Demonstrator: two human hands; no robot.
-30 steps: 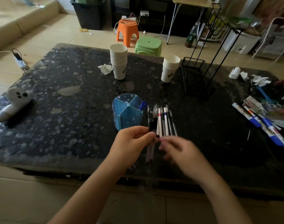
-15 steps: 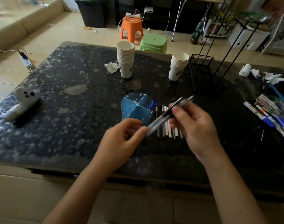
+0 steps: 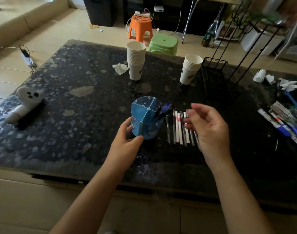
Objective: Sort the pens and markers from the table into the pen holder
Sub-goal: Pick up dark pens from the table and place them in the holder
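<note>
A translucent blue pen holder [image 3: 145, 112] with wedge compartments stands on the dark speckled table [image 3: 76, 115]. A blue-capped marker [image 3: 163, 110] and a dark pen lean in its right compartment. My left hand [image 3: 127, 141] cups the holder's near left wall, thumb and fingers around its base. Several pens [image 3: 178, 129], white and dark, lie in a row just right of the holder. My right hand [image 3: 210, 129] hovers over that row, fingers apart and blurred, holding nothing. More markers [image 3: 279, 125] with blue ends lie at the table's right edge.
Two stacks of paper cups [image 3: 136, 61] [image 3: 190, 70] stand at the back. A black wire rack [image 3: 218, 76] sits behind the pens. Crumpled tissues [image 3: 119, 68] and papers [image 3: 282, 110] lie about. A white toy brush [image 3: 24, 105] rests at the left edge.
The dark pens held between both hands are now in the holder's right compartment. My right hand has let go and drawn back over the row; my left hand moved onto the holder.
</note>
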